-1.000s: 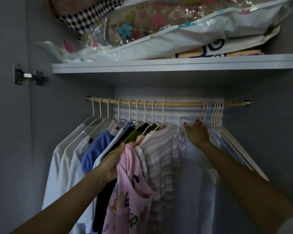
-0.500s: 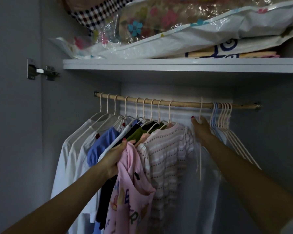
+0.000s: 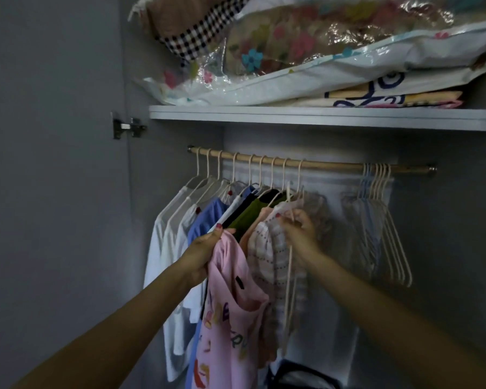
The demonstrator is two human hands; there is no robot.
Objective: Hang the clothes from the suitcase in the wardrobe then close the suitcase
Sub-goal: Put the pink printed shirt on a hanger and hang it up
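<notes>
You have one rail point(image 3: 326, 165), one shelf point(image 3: 320, 117) and one door hinge point(image 3: 128, 128). Nine hangers carry clothes; one pink shirt point(image 3: 230, 304) and one loose hanger point(image 3: 290, 265) sit in your two hands.

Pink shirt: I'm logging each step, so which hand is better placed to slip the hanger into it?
The right hand, probably: it already pinches the empty hanger just beside the pink shirt, while the left hand grips the shirt's top and holds it up.
</notes>
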